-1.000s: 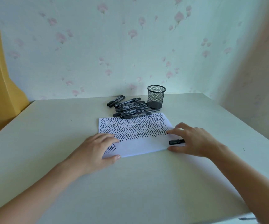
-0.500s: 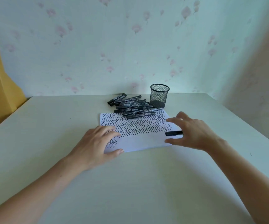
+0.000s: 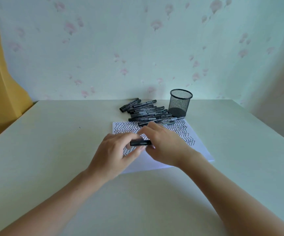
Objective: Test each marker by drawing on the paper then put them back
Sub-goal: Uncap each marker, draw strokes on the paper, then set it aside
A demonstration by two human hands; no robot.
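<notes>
A black marker [image 3: 140, 143] lies level between my two hands, just above the white paper [image 3: 201, 149] covered in black zigzag lines. My left hand [image 3: 115, 153] pinches the marker's left end with fingers and thumb. My right hand [image 3: 166, 146] grips its right end, which is hidden under the fingers. A pile of several black markers [image 3: 148, 113] lies at the paper's far edge. The black mesh pen cup [image 3: 180, 103] stands upright right of the pile.
The pale table [image 3: 52, 150] meets a flowered wall at the back. A yellow chair back [image 3: 0, 82] stands off the table's left side. The table's right edge runs past the cup.
My right hand carried the marker from the paper's right edge leftward to the middle. My left hand lifted off the paper and took hold of the marker's other end.
</notes>
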